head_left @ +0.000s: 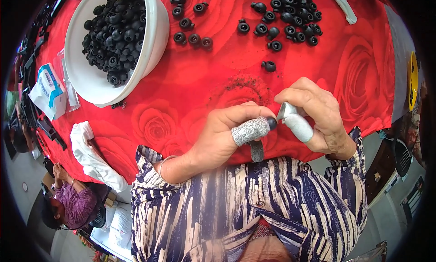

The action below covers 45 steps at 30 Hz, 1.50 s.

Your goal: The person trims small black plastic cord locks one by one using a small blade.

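Observation:
My left hand (218, 134) pinches a small black ball-shaped plastic part (271, 122), which looks like one of the cord locks on the table. Only its rounded end shows. A grey speckled cover (250, 131) wraps the left thumb, and a dark grey one (257, 151) wraps a finger below it. Just to the right, my right hand (313, 112) is closed in a pinch close to the part. White covers (297, 126) wrap its thumb and a fingertip. Whatever lies between those right fingertips is too small to make out.
A white bowl (156, 48) of black cord locks (116, 37) stands at the far left. More cord locks (290, 17) lie loose on the red rose-patterned cloth (200, 76). Black crumbs (240, 87) dot the cloth ahead of my hands. A white cloth (88, 153) lies left. Another person (75, 203) sits beyond.

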Available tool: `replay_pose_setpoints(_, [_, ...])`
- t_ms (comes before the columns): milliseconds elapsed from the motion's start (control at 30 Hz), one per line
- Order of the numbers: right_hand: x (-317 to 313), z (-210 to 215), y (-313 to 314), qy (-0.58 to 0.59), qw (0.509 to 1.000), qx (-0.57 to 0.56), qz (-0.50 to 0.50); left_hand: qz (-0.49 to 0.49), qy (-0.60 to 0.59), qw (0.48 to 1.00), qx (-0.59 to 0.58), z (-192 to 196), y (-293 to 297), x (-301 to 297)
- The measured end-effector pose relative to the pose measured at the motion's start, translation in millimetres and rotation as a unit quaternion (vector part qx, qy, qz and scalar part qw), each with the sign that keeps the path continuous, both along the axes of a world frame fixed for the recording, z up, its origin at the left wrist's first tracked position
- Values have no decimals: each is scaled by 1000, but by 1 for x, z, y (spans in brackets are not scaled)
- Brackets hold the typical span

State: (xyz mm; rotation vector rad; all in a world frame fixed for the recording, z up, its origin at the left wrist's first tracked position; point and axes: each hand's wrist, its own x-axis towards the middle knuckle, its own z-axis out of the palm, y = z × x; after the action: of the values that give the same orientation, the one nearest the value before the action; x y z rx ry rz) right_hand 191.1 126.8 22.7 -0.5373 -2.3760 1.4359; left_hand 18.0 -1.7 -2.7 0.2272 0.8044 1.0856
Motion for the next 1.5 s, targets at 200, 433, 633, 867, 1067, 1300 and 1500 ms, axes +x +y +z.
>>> replay_pose_setpoints(200, [1,-7,-3,10,1000,22,-11,-1,-3,1000,25,-3,-1,0])
replay_pose_setpoints(433, [0,-7,-5,7,1000,22,-12,-2,-23,1000,3,-3,-2,0])
replay_pose_setpoints(633, [1,-8,-5,17,1000,23,-9,-10,-28,1000,-5,0,-2,-1])
replay_pose_setpoints(867, [1,-8,0,18,1000,17,13,-27,-19,999,-17,0,0,-1])
replay_pose_setpoints(1067, [0,-11,7,51,991,56,110,-23,-30,997,-74,1,4,-6])
replay_pose_setpoints(1300, [-7,-16,-12,150,966,210,-13,-2,-24,995,-96,0,-2,4])
replay_pose_setpoints(1500, [-3,-20,-17,196,945,260,-8,-13,-43,996,-71,17,-1,0])
